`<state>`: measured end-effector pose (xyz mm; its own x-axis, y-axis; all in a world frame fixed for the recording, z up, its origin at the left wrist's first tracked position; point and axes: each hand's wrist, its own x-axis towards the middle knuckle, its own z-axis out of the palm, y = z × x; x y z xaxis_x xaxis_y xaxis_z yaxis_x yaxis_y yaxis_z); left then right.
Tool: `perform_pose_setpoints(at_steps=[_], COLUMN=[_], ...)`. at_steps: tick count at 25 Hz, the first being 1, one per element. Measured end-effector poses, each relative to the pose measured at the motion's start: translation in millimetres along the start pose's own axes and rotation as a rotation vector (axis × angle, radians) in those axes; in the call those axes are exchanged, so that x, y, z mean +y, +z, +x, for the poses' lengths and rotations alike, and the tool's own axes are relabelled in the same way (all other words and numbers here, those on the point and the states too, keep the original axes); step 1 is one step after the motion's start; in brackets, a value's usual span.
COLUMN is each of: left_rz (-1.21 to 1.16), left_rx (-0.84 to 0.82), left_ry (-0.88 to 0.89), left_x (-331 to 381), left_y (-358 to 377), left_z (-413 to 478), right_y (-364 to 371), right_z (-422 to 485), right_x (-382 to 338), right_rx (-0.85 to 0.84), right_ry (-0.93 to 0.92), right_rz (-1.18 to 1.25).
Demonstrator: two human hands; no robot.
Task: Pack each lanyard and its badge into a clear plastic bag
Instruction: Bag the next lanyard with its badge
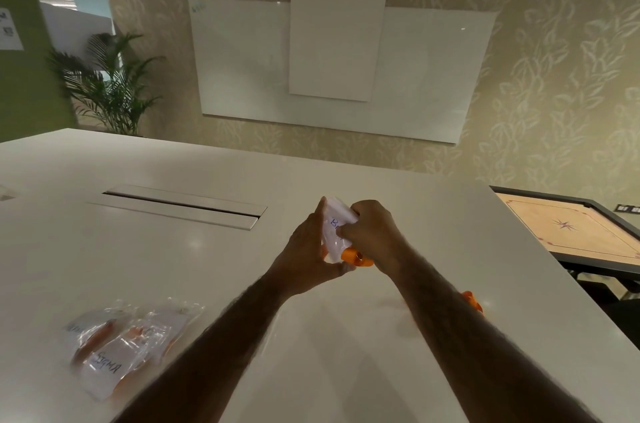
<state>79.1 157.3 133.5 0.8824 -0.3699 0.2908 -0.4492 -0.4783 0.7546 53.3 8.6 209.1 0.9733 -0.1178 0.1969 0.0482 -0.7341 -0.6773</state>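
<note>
Above the middle of the white table point(346, 336), both my hands hold a clear plastic bag point(335, 232) with a white badge inside that carries blue handwriting. My left hand point(308, 249) grips the bag's left side and bottom corner. My right hand point(372, 232) pinches its right edge. An orange lanyard point(355, 257) bunches out at the bag's lower end between my hands. Two packed bags point(121, 350) with orange lanyards lie at the near left; the front badge reads "SIGMA".
A bit of orange lanyard point(471, 299) shows behind my right forearm. A metal cable hatch point(180, 206) is set into the table's far left part. A carrom board point(571, 232) stands beyond the table's right edge. Whiteboards hang on the wall ahead.
</note>
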Motion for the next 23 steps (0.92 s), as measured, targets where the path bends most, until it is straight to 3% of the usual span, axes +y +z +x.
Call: perform_pose_setpoints(at_steps=[3,6,11,15,19,20,23], left_rz=[0.029,0.165,0.1,0.178,0.117,0.115,0.098], left_rx=[0.033,0.076,0.07,0.05,-0.028,-0.039,-0.055], left_ry=[0.017,0.2,0.211,0.16,0.023,-0.001,0.053], left_x=[6,13,16,9,12,12,12], left_y=[0,-1,5,13,9,7,9], left_z=[0,8,9,4,-1,-3,2], right_y=[-4,-4,6,5,-16,-19,-19], right_z=[-2,-6,-7,-11,-1,2,7], right_x=[4,7,6,3,13,16,19], right_rx=[-0.05,-0.084,0.004,-0.079,-0.418,-0.452,-0.397], right_ry=[0.037,0.067,-0.007,-0.004,0.23,0.264,0.247], right_rz=[0.175,0.266,0.021,-0.083,0.431,0.525,0.505])
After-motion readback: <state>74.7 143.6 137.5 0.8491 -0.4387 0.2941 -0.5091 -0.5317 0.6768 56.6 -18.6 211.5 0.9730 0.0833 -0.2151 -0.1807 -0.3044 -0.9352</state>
